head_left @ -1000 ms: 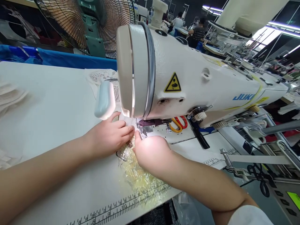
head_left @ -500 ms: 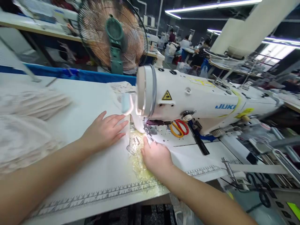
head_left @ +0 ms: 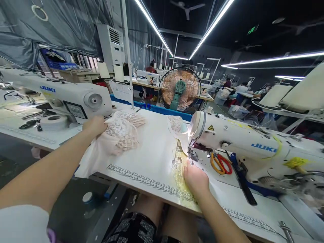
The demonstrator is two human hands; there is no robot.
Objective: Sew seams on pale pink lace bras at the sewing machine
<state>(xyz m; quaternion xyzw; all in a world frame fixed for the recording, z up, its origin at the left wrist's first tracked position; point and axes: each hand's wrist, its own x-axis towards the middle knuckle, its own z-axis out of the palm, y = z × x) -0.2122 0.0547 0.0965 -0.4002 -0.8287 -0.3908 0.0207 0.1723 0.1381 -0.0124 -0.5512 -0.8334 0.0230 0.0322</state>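
Fingers of the left hand [head_left: 95, 126] curl closed at the left edge of the lace pieces [head_left: 124, 130], their tips hidden; how many layers they hold cannot be told. The pile lies directly right of that hand, its long axis running from far right to near left, and the left hand is clearly the nearer of the two.

Well to the right across the desk [head_left: 155, 148], the right hand [head_left: 196, 179] is half folded, fingertips at the near end of a white lace-topped piece [head_left: 176, 126]; whether it pinches or only presses is unclear. That piece slants from far left toward the needle end of the sewing machine [head_left: 238, 138]. Yellow film [head_left: 179, 170] lies just left of the right hand, scissors [head_left: 222, 165] to its right.
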